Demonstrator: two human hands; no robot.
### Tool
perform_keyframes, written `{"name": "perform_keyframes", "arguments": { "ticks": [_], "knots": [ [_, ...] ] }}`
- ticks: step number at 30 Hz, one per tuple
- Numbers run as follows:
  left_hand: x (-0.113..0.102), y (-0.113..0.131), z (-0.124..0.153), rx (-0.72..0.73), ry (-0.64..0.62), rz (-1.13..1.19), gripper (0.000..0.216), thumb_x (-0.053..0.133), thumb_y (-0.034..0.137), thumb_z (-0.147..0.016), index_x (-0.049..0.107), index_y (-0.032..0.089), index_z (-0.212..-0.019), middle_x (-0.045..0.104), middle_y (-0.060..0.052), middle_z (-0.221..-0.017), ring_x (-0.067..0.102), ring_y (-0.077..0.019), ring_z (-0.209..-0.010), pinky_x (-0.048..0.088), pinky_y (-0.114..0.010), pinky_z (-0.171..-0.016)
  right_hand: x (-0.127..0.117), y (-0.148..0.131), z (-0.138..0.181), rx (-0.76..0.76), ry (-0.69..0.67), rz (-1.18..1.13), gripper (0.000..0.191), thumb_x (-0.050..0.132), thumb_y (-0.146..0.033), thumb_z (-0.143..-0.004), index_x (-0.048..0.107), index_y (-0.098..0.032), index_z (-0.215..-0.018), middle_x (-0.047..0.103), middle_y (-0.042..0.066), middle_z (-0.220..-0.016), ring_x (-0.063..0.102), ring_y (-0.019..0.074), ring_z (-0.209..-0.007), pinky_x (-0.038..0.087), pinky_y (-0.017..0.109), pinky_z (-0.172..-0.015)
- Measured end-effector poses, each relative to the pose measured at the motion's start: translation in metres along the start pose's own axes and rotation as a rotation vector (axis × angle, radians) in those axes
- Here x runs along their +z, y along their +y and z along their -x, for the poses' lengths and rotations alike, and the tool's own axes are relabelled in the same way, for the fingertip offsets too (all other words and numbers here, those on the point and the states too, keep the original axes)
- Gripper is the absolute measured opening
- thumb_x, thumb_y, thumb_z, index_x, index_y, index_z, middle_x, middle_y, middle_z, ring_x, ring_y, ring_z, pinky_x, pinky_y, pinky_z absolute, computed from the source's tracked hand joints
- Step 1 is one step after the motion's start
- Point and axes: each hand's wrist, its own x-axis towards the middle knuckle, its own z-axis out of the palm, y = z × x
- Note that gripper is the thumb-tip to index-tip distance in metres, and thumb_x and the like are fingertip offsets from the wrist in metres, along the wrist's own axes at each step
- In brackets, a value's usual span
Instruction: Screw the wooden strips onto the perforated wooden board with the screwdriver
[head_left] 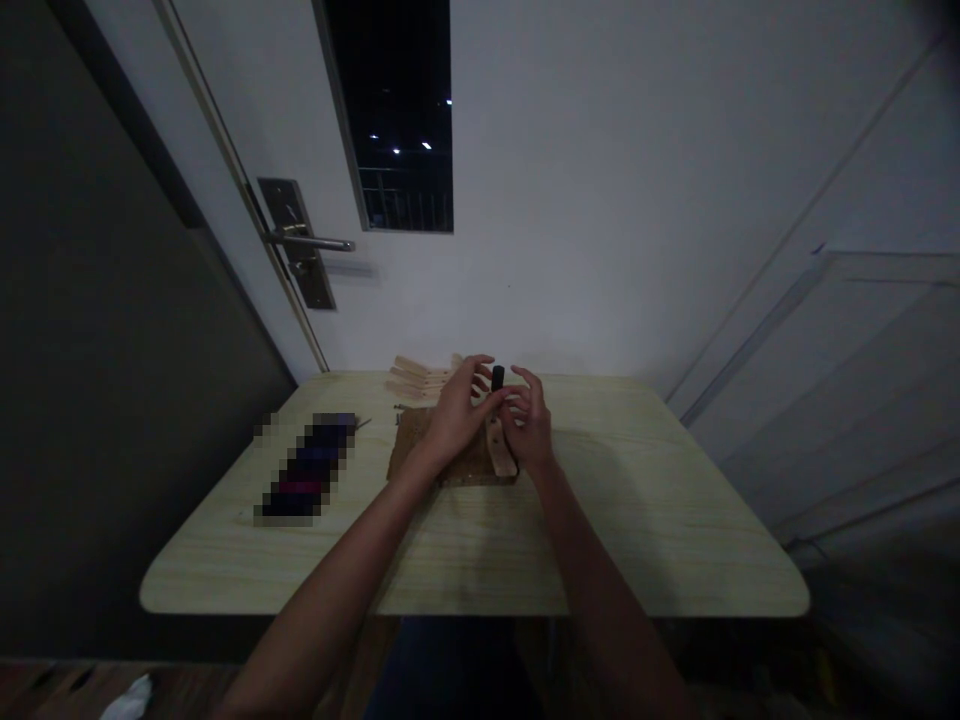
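Both my hands meet over a brown board at the far middle of the pale table. My left hand pinches a small black cylinder-shaped object at its fingertips. My right hand has its fingers curled beside that black object and rests against a light wooden piece lying on the board. What the right fingers grip is hard to make out in the dim light.
A stack of light wooden strips lies behind the board by the wall. A dark blurred-out object lies on the table's left part. A door with a metal handle stands at the left, a dark window above.
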Motion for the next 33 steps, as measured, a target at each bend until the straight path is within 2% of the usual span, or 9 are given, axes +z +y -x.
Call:
{"name": "perform_keyframes", "arguments": {
  "ticks": [5,7,9,12,14,18,25,28,33],
  "knots": [
    [0.003,-0.006,-0.006,0.057,-0.024,-0.005,0.018,0.066,0.024,-0.083,0.058,0.021,-0.1,0.064,-0.002,-0.089,0.059,-0.0121,-0.071,0.049,-0.026,-0.067,-0.009,0.005,-0.006,0.032,-0.022,-0.038,0.026,0.055,-0.025,-0.08,0.059,-0.024,-0.106,0.068,0.005,-0.104,0.066,0.0181,-0.093,0.055,0.03,-0.073],
    [0.001,-0.01,-0.006,0.085,-0.038,-0.021,0.021,0.066,0.022,-0.083,0.059,0.021,-0.103,0.065,-0.003,-0.092,0.06,-0.0127,-0.074,0.051,-0.027,-0.071,-0.013,0.014,-0.008,0.07,0.015,-0.019,0.028,0.05,-0.023,-0.079,0.06,-0.023,-0.104,0.067,0.007,-0.11,0.064,0.0195,-0.1,0.054,0.034,-0.081],
    [-0.001,-0.013,-0.007,0.114,-0.063,-0.032,0.025,0.065,0.022,-0.083,0.059,0.021,-0.108,0.066,-0.004,-0.096,0.061,-0.0135,-0.079,0.052,-0.028,-0.075,-0.013,0.024,-0.009,0.165,0.044,0.098,0.025,0.048,-0.024,-0.08,0.062,-0.022,-0.101,0.068,0.008,-0.106,0.065,0.0198,-0.094,0.053,0.037,-0.084],
    [-0.004,-0.017,-0.007,0.146,-0.117,-0.014,0.034,0.06,0.021,-0.087,0.055,0.024,-0.12,0.067,-0.004,-0.102,0.063,-0.0139,-0.084,0.052,-0.029,-0.078,-0.009,0.037,-0.006,0.225,-0.092,0.223,0.023,0.046,-0.024,-0.084,0.064,-0.023,-0.099,0.07,0.006,-0.1,0.065,0.0193,-0.092,0.051,0.037,-0.088],
    [-0.004,-0.018,-0.007,0.147,-0.137,0.003,0.035,0.057,0.02,-0.088,0.054,0.026,-0.123,0.067,-0.004,-0.105,0.063,-0.0141,-0.086,0.053,-0.029,-0.08,-0.006,0.042,-0.003,0.22,-0.149,0.267,0.02,0.045,-0.023,-0.085,0.064,-0.023,-0.093,0.071,0.005,-0.094,0.065,0.0191,-0.09,0.05,0.035,-0.087],
    [-0.001,-0.017,-0.002,0.132,-0.141,0.047,0.028,0.054,0.022,-0.09,0.056,0.024,-0.119,0.066,-0.005,-0.108,0.064,-0.0153,-0.09,0.054,-0.031,-0.082,-0.005,0.046,0.0,0.206,-0.15,0.288,0.019,0.045,-0.023,-0.087,0.063,-0.022,-0.091,0.071,0.005,-0.09,0.064,0.0187,-0.084,0.05,0.033,-0.084],
    [0.01,-0.018,0.005,0.16,0.011,0.094,0.029,0.068,0.025,-0.083,0.062,0.024,-0.111,0.057,-0.005,-0.107,0.06,-0.0136,-0.091,0.057,-0.027,-0.077,0.001,0.05,0.004,0.16,-0.081,0.27,0.02,0.041,-0.025,-0.088,0.061,-0.023,-0.092,0.069,0.006,-0.09,0.062,0.0199,-0.083,0.049,0.035,-0.08],
    [0.013,-0.021,0.006,0.155,0.026,0.073,0.028,0.064,0.025,-0.087,0.062,0.025,-0.115,0.059,-0.004,-0.104,0.061,-0.0131,-0.09,0.057,-0.027,-0.077,0.002,0.05,0.005,0.134,-0.064,0.25,0.019,0.041,-0.027,-0.088,0.06,-0.024,-0.092,0.068,0.005,-0.089,0.061,0.0193,-0.083,0.048,0.033,-0.08],
    [0.013,-0.026,0.011,0.154,-0.011,0.138,0.036,0.057,0.025,-0.092,0.054,0.027,-0.127,0.061,-0.006,-0.114,0.062,-0.0139,-0.096,0.057,-0.029,-0.084,0.002,0.049,0.004,0.14,-0.075,0.26,0.018,0.042,-0.028,-0.09,0.059,-0.024,-0.088,0.067,0.004,-0.085,0.06,0.0185,-0.079,0.047,0.033,-0.077]
  ]
}}
